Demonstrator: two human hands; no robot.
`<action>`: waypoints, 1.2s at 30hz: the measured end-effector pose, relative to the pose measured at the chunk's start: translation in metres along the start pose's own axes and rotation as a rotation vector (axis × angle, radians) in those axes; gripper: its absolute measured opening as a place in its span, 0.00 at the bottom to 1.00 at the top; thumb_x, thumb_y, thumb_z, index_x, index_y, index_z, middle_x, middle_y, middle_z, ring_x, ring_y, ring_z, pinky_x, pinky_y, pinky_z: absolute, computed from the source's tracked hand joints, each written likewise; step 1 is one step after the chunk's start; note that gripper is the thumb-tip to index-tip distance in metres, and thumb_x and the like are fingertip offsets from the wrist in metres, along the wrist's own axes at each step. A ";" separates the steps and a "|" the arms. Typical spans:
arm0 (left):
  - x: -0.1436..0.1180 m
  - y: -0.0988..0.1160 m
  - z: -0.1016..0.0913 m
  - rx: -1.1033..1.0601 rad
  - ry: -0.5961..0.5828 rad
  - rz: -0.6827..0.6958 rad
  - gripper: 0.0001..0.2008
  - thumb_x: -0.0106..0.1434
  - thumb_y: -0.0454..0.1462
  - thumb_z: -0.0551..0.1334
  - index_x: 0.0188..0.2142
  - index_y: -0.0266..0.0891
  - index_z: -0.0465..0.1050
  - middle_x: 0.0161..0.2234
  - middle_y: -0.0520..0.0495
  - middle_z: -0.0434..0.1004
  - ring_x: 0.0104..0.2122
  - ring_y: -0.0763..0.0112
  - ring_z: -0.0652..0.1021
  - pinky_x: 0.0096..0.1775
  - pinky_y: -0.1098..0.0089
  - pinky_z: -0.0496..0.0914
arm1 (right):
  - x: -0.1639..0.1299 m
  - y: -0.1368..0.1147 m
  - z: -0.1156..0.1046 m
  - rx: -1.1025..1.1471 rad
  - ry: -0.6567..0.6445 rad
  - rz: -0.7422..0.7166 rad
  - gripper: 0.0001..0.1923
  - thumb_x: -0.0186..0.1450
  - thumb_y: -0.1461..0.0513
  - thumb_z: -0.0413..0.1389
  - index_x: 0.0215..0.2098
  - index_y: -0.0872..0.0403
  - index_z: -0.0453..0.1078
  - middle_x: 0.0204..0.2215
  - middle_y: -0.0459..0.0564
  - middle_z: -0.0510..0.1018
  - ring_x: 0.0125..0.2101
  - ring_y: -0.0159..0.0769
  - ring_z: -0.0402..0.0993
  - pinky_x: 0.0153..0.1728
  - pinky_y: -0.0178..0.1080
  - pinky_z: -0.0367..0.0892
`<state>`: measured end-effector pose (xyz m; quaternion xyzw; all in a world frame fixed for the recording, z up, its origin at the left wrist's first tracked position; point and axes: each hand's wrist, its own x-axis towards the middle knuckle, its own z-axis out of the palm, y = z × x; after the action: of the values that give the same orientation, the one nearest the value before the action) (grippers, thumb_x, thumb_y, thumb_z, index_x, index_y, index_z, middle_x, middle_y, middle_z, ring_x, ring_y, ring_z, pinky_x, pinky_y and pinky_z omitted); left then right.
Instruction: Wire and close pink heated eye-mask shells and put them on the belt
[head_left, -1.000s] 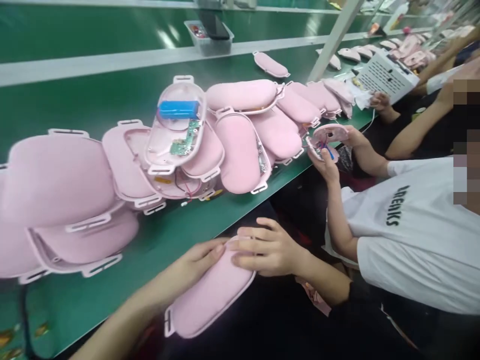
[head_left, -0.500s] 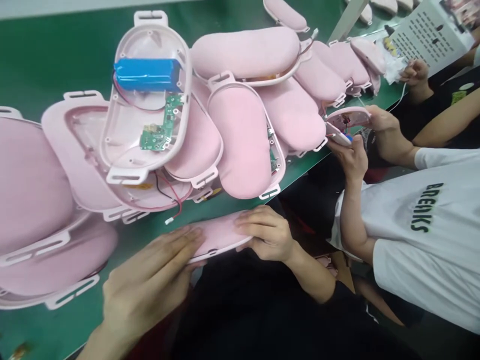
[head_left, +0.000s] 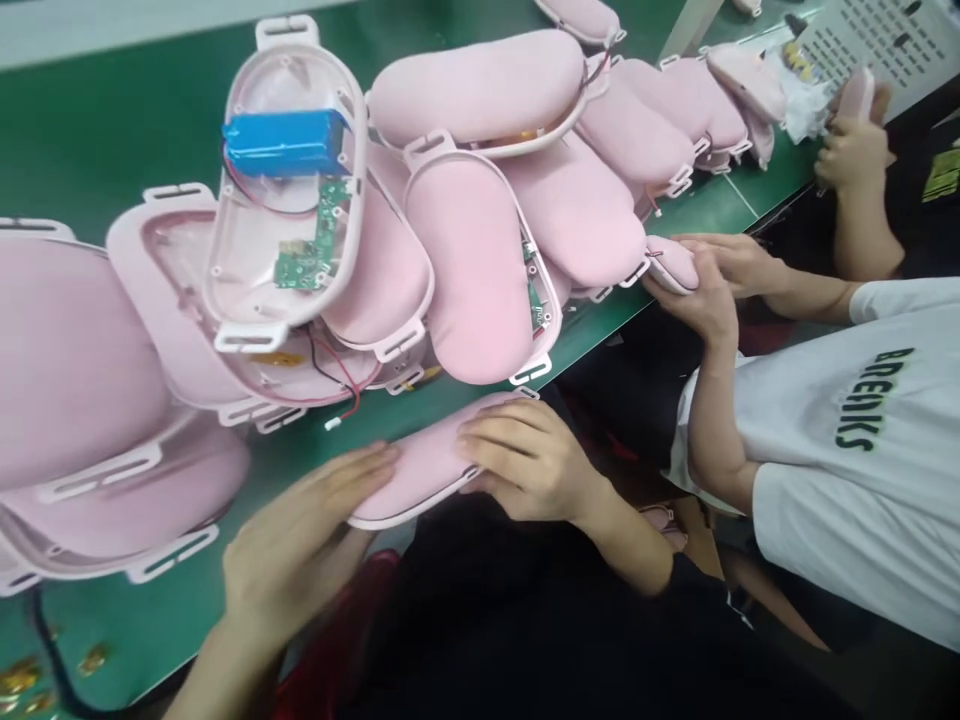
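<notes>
Dark clothing (head_left: pixel 570 620) at bottom, with a red patch (head_left: pixel 330 640) by the left forearm. Left hand (head_left: pixel 300 540) grasps the near end of a pink padded case (head_left: pixel 424 465), fingers on top; thumb hidden. Right hand (head_left: pixel 532 455) grips the same case near its far end, fingers over the top, others at the rim by a small dark slot. Case is held tilted between both hands, over the front edge of the green bench (head_left: pixel 180 625); white loop at its far end.

Lower left, on bench: black cable (head_left: pixel 49 640), gold-coloured bits (head_left: pixel 94 658).

Beyond the hands, a heap of pink shells (head_left: pixel 75 360) runs along the bench. On top of it an open shell (head_left: pixel 251 245), inside up, holds a blue wrapped pack (head_left: pixel 285 140) and a green circuit board (head_left: pixel 307 255). Below it, red and black wires (head_left: pixel 341 375) hang out, ending in a white connector (head_left: pixel 333 424). Right of that, a padded shell (head_left: pixel 480 265) lies askew, board parts showing along its edge.

To the right, a co-worker in a white T-shirt (head_left: pixel 832 480) has both hands on a small pink case (head_left: pixel 675 265). Open carton (head_left: pixel 701 545) low behind the person's right arm, pink pieces inside. Farther off, another person's hand (head_left: pixel 855 155) holds a pink piece (head_left: pixel 856 95) beside a slotted white box (head_left: pixel 877 50); clear plastic bag (head_left: pixel 806 115) nearby.
</notes>
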<state>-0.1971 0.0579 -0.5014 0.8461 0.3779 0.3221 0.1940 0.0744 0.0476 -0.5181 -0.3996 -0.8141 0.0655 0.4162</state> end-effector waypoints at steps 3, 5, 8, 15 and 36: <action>0.004 0.008 0.003 -0.041 0.042 0.103 0.15 0.70 0.31 0.70 0.56 0.39 0.79 0.50 0.43 0.89 0.51 0.61 0.88 0.55 0.64 0.83 | -0.002 -0.003 0.005 0.032 0.083 -0.006 0.15 0.78 0.50 0.61 0.54 0.49 0.80 0.48 0.47 0.88 0.52 0.37 0.81 0.61 0.43 0.69; 0.007 0.016 0.006 -0.126 0.037 0.067 0.15 0.71 0.33 0.71 0.55 0.37 0.78 0.52 0.42 0.87 0.52 0.61 0.86 0.57 0.64 0.82 | -0.003 -0.005 0.011 0.102 0.219 0.013 0.14 0.78 0.49 0.60 0.52 0.49 0.80 0.45 0.45 0.89 0.48 0.33 0.83 0.57 0.40 0.70; 0.013 0.029 0.011 -0.206 0.035 0.039 0.16 0.70 0.29 0.70 0.56 0.36 0.77 0.52 0.43 0.85 0.52 0.62 0.85 0.56 0.62 0.81 | -0.008 -0.008 0.019 0.165 0.299 0.107 0.14 0.76 0.48 0.63 0.47 0.48 0.81 0.40 0.43 0.89 0.43 0.31 0.84 0.51 0.40 0.71; 0.034 0.047 0.001 -0.114 0.017 0.092 0.09 0.70 0.29 0.68 0.48 0.40 0.80 0.44 0.46 0.86 0.43 0.63 0.87 0.48 0.63 0.84 | -0.016 -0.008 0.022 0.204 0.442 0.141 0.10 0.76 0.51 0.63 0.42 0.45 0.82 0.35 0.42 0.90 0.38 0.32 0.86 0.45 0.40 0.75; -0.016 0.013 -0.029 0.108 -0.137 0.003 0.30 0.70 0.56 0.67 0.67 0.50 0.74 0.55 0.41 0.88 0.49 0.52 0.89 0.49 0.64 0.86 | -0.015 0.018 -0.012 0.185 0.017 -0.104 0.11 0.77 0.57 0.62 0.55 0.49 0.78 0.54 0.51 0.84 0.50 0.38 0.82 0.55 0.48 0.80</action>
<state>-0.2184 0.0400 -0.4795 0.8758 0.3795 0.2430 0.1729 0.0993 0.0462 -0.5278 -0.3174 -0.8206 0.1150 0.4611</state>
